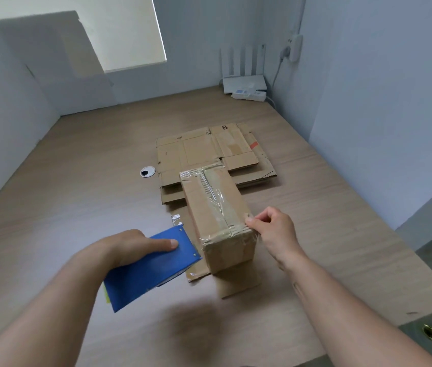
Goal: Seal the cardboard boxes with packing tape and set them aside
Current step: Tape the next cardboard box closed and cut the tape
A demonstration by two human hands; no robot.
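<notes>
Wood-grain desk point(77, 181), enclosed by pale blue-grey walls, with a lit window blind point(130, 30) at the upper left of the frame. Item one: cardboard box point(209, 213), oblong, closed, standing at centre frame with its long axis running away from the viewer. Clear packing tape point(216, 193) runs along its top seam and wraps over both ends, wrinkled in places. The box rests on a loose cardboard piece point(238, 286) that juts out toward the lower edge. Item two: flattened boxes point(199, 152), a stack lying flat just behind the box, the top sheet marked with an "8". Item three: blue tape dispenser point(151, 268), lower left of centre, just beside the box's left face. A scrap of clear tape sits at its far corner. Left hand point(132, 245) holds the dispenser from above, the thumb laid straight across the blue face. The other fingers are hidden beneath, so their lie cannot be told. Right hand point(275, 231), right of centre, has its fingers curled, with thumb and forefinger pinching the taped near-right top edge of the box. Sundry: round cable grommet point(147, 171) left of the flattened stack; white router point(244, 84) with upright antennas and a power strip point(249, 95) at the upper right corner of the desk; a wall plug point(295, 47) above them.
</notes>
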